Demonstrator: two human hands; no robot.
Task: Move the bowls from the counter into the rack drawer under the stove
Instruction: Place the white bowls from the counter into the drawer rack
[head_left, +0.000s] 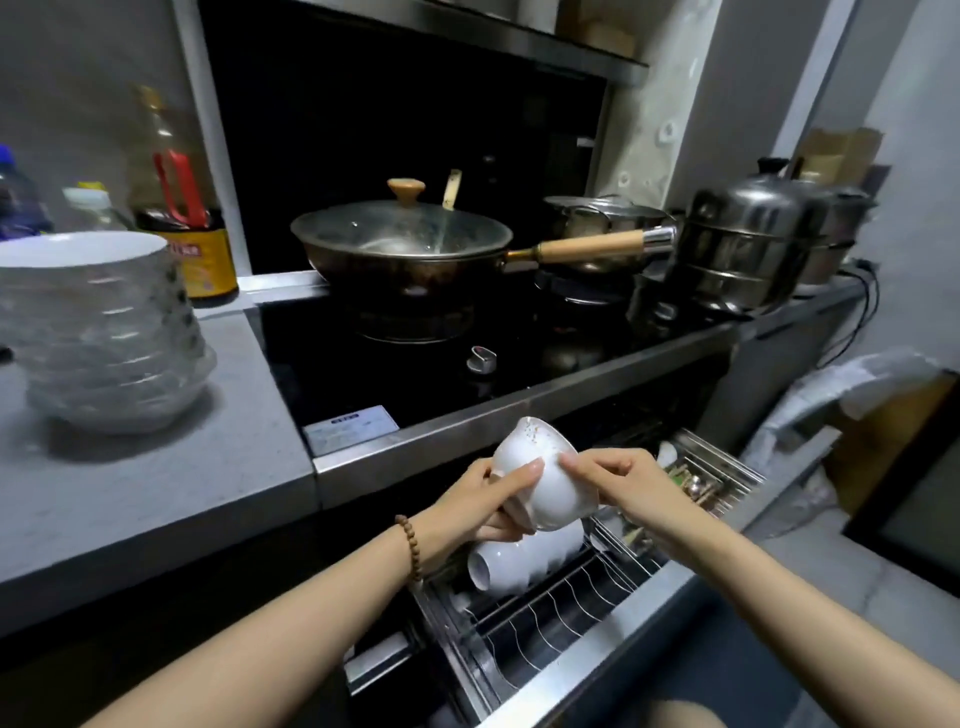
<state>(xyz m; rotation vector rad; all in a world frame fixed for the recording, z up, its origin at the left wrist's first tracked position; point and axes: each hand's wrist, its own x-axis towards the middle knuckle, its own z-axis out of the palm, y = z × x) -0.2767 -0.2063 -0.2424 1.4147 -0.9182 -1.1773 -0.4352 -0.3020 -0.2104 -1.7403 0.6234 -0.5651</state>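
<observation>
Both hands, left (480, 506) and right (621, 486), grip a tilted white bowl (540, 475) above the bowls (524, 561) already lying in the open rack drawer (545, 618); glazed ceramic looks stiff, slick and chippable, so hold rim and foot, setting it down gently.

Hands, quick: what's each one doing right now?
Left hand: closed on the white bowl.
Right hand: fingers gripping the same bowl.

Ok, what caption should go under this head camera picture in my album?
Both hands, left hand and right hand, tilt a white bowl over bowls already in the open rack drawer under the stove.
</observation>
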